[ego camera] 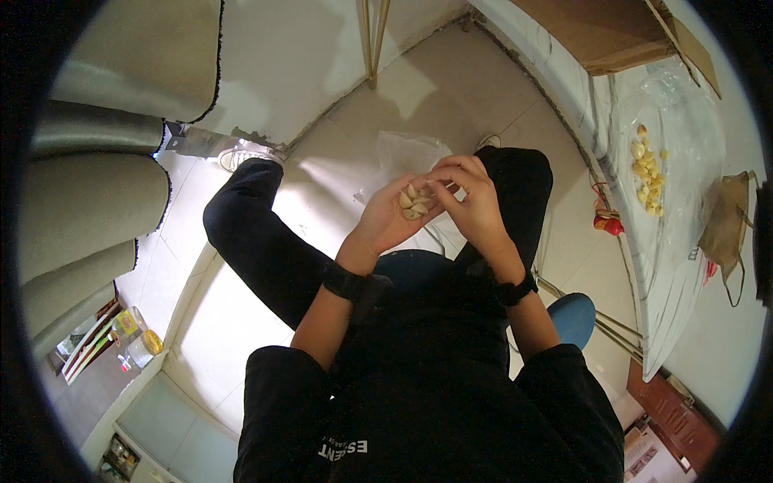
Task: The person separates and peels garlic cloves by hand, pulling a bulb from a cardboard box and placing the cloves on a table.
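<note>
Several garlic cloves (415,202) lie in the palm of my left hand (389,211), which is cupped and turned up between my knees. My right hand (474,196) is bent over the left fingertips, its thumb and fingers close together; whether a clove is between them cannot be made out. Below and behind the hands, a clear plastic bag (410,151) shows near the floor. On the marble-patterned table at the right, a pile of garlic cloves (647,175) rests on a clear plastic sheet or bag (694,133).
The marble-patterned table (661,302) curves along my right side, with a cardboard box (610,36) and a brown face mask (724,211) on it. A blue stool seat (570,320) stands beside me. Grey-green curtains (96,205) hang at the left, near clear plastic containers (142,349).
</note>
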The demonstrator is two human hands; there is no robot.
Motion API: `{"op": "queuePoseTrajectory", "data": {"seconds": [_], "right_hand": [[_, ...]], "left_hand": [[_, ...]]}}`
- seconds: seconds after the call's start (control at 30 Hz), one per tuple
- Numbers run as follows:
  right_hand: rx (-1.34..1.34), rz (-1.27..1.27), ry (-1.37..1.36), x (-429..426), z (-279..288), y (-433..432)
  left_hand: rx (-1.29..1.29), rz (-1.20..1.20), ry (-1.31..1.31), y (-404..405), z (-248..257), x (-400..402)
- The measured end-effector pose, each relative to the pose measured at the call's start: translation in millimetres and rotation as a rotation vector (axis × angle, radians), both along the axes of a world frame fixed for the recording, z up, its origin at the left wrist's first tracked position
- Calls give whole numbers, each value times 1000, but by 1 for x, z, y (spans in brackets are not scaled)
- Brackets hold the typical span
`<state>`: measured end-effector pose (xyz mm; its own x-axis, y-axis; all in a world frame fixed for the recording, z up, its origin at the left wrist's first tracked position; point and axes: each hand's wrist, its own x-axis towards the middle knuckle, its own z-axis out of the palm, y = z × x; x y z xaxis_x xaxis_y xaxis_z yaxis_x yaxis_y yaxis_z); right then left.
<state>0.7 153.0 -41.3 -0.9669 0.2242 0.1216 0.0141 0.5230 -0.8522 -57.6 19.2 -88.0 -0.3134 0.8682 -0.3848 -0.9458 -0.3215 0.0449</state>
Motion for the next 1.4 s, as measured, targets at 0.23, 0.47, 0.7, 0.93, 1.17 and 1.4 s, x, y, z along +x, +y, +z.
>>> {"op": "queuePoseTrajectory", "data": {"seconds": [0.23,0.47,0.7,0.93,1.17,1.4], "right_hand": [[258,175,83,-3,-7,6],[295,282,29,-11,-16,16],[346,296,44,-15,-32,19],[386,290,22,-17,-39,18],[247,147,24,-29,-45,32],[326,50,-405,-51,-148,51]], "left_hand": [[171,-1,-95,-8,-29,-6],[-20,-50,-32,-6,-26,-15],[-95,-83,1,1,-34,-20],[-48,-105,-10,2,-41,-21],[-134,-136,35,4,-34,-27],[-365,-71,-10,-14,-69,-23]]}}
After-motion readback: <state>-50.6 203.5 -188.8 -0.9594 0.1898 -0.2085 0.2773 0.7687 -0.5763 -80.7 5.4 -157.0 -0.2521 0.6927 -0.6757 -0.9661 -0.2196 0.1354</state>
